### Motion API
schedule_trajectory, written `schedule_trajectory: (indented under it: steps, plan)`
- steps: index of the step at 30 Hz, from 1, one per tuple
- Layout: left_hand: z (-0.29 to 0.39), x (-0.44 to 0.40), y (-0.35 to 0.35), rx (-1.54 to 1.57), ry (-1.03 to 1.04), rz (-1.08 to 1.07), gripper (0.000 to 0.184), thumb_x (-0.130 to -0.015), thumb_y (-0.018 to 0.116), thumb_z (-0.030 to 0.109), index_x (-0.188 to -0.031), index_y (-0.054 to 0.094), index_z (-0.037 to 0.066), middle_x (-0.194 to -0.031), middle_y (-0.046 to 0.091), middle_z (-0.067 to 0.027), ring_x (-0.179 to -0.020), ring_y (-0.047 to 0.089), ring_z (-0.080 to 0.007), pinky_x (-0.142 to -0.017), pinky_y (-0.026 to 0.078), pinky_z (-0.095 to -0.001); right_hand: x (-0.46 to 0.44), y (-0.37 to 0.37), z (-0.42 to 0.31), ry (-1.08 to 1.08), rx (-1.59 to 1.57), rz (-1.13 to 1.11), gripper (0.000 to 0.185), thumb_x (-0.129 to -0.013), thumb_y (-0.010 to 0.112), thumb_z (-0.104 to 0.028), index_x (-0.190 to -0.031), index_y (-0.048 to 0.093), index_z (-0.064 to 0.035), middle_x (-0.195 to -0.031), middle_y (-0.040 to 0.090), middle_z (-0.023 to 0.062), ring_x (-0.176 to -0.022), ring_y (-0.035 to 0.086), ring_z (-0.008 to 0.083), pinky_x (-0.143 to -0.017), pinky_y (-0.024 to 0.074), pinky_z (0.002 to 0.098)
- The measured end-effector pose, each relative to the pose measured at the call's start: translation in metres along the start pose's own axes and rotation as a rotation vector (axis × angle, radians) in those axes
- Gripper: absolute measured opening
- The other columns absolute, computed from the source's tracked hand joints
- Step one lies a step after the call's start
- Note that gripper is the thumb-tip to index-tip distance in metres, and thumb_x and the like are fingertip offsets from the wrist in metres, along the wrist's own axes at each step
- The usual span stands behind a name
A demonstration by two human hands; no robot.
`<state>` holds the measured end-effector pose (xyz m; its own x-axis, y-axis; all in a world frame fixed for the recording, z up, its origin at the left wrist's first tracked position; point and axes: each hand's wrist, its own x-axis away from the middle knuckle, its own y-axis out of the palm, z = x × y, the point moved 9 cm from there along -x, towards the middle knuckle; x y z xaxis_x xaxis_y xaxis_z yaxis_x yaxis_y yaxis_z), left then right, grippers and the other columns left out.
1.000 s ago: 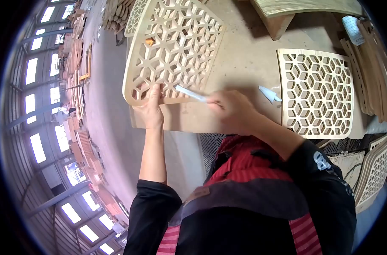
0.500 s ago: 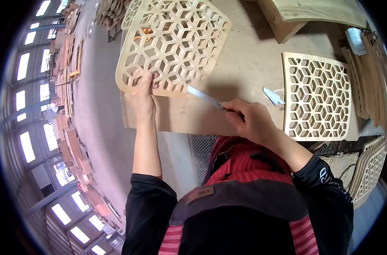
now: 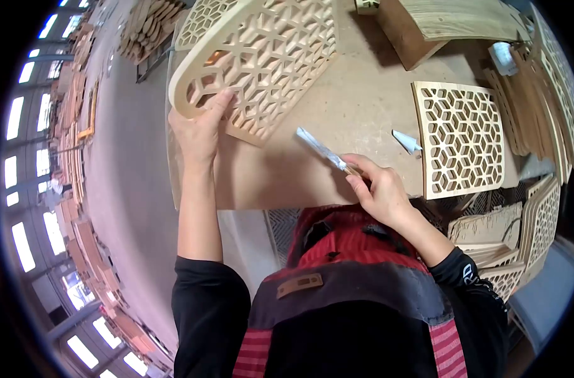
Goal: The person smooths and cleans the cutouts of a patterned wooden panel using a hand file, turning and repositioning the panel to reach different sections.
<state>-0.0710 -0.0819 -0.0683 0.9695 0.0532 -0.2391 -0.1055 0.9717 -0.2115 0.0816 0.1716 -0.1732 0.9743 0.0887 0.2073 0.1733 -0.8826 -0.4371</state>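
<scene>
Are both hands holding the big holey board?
No, the left hand holds the board, while the right hand holds a tool.

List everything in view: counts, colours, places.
Held lattice panel: one, tan, upper left
Bladed tool: one, whitish blade, centre
Resting lattice panel: one, pale tan, right
Cone: one, whitish, centre right
Worktable: one, tan, centre
Orange item: one, orange, upper left
Curved wooden piece: one, tan, top right
White item: one, white, upper right
Strips: several, brown, far right
Stacked panels: several, tan, lower right
Rear lattice panel: one, tan, top left
Wooden pieces: many, brown, top left
Windows: several, white, far left
Apron: one, red-grey, bottom
Left hand: one, bare, holding panel
Right hand: one, bare, holding tool
</scene>
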Motion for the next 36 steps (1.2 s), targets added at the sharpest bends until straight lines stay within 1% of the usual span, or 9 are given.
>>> schedule_trajectory:
  steps: [6, 13, 22, 23, 27, 28, 32, 33, 36]
  plan:
    - [0.033, -0.024, 0.027, -0.031, 0.0, -0.228, 0.034, -0.084, 0.074, 0.01, -0.112, 0.06, -0.005, -0.092, 0.068, -0.0102, -0.076, 0.066, -0.0149, -0.065, 0.056, -0.0286, 0.009, 0.022, -0.029, -0.042, 0.009, 0.151, 0.031, -0.088, 0.059, -0.014, -0.119, 0.06, -0.0123, -0.07, 0.064, 0.0195, -0.069, 0.065, 0.0393, -0.064, 0.0517, 0.0453]
    - [0.068, -0.07, 0.053, -0.03, -0.004, -0.31, 0.019, -0.088, 0.069, 0.017, -0.094, 0.064, -0.001, -0.073, 0.065, -0.0044, -0.06, 0.059, -0.0084, -0.051, 0.042, -0.0206, 0.021, 0.016, -0.062, -0.127, -0.01, 0.272, 0.031, -0.087, 0.062, -0.013, -0.118, 0.061, -0.0121, -0.072, 0.065, 0.0188, -0.068, 0.065, 0.038, -0.061, 0.0519, 0.0436]
    - [0.105, -0.073, 0.093, -0.219, 0.052, -0.371, 0.018, -0.086, 0.07, 0.021, -0.087, 0.063, 0.004, -0.067, 0.062, -0.0024, -0.053, 0.054, -0.0059, -0.045, 0.035, -0.0215, 0.021, -0.032, -0.055, -0.241, 0.048, 0.246, 0.029, -0.087, 0.06, -0.012, -0.116, 0.061, -0.0105, -0.069, 0.063, 0.0195, -0.066, 0.064, 0.0393, -0.06, 0.051, 0.0444]
    - [0.106, -0.073, 0.097, -0.217, 0.027, -0.382, 0.018, -0.084, 0.068, 0.02, -0.087, 0.063, 0.003, -0.067, 0.063, -0.0037, -0.056, 0.057, -0.0082, -0.048, 0.042, -0.0225, 0.022, -0.037, -0.053, -0.238, 0.042, 0.239, 0.029, -0.087, 0.06, -0.012, -0.116, 0.061, -0.0105, -0.069, 0.064, 0.0195, -0.066, 0.064, 0.0394, -0.06, 0.0511, 0.0446]
    - [0.111, -0.064, 0.106, -0.163, 0.052, -0.355, 0.02, -0.087, 0.068, 0.021, -0.09, 0.061, 0.002, -0.064, 0.059, -0.0032, -0.047, 0.047, -0.0062, -0.04, 0.031, -0.0209, 0.022, -0.046, -0.042, -0.224, 0.013, 0.197, 0.031, -0.087, 0.061, -0.009, -0.118, 0.061, -0.0097, -0.072, 0.065, 0.018, -0.065, 0.065, 0.0357, -0.06, 0.0512, 0.0402]
    - [0.107, -0.062, 0.105, -0.165, 0.046, -0.369, 0.021, -0.088, 0.067, 0.021, -0.093, 0.06, 0.002, -0.064, 0.059, -0.0035, -0.047, 0.048, -0.0061, -0.04, 0.031, -0.0206, 0.021, -0.044, -0.039, -0.253, 0.033, 0.183, 0.032, -0.087, 0.062, -0.006, -0.119, 0.061, -0.0076, -0.073, 0.066, 0.017, -0.062, 0.066, 0.0313, -0.057, 0.0506, 0.0346]
    - [0.109, -0.047, 0.099, -0.189, 0.056, -0.327, 0.021, -0.089, 0.067, 0.021, -0.097, 0.06, 0.002, -0.065, 0.059, -0.0035, -0.05, 0.05, -0.0066, -0.041, 0.033, -0.0208, 0.015, -0.047, -0.048, -0.337, 0.016, 0.171, 0.031, -0.086, 0.063, -0.006, -0.117, 0.063, -0.0079, -0.07, 0.065, 0.017, -0.061, 0.065, 0.0334, -0.056, 0.0501, 0.0364]
    - [0.108, -0.046, 0.095, -0.217, -0.009, -0.295, 0.019, -0.087, 0.067, 0.018, -0.092, 0.062, 0.0, -0.071, 0.064, -0.0038, -0.058, 0.059, -0.0101, -0.049, 0.045, -0.0246, 0.013, -0.049, -0.053, -0.342, 0.016, 0.154, 0.031, -0.086, 0.064, -0.005, -0.117, 0.063, -0.008, -0.069, 0.065, 0.0169, -0.061, 0.065, 0.0337, -0.056, 0.05, 0.0369]
    - [0.103, -0.044, 0.092, -0.174, -0.082, -0.253, 0.016, -0.087, 0.066, 0.016, -0.093, 0.062, 0.001, -0.07, 0.063, -0.0034, -0.057, 0.059, -0.0097, -0.049, 0.045, -0.0241, 0.01, -0.055, -0.064, -0.373, 0.014, 0.101, 0.031, -0.085, 0.064, -0.005, -0.116, 0.064, -0.009, -0.068, 0.064, 0.0169, -0.06, 0.064, 0.0339, -0.056, 0.05, 0.0383]
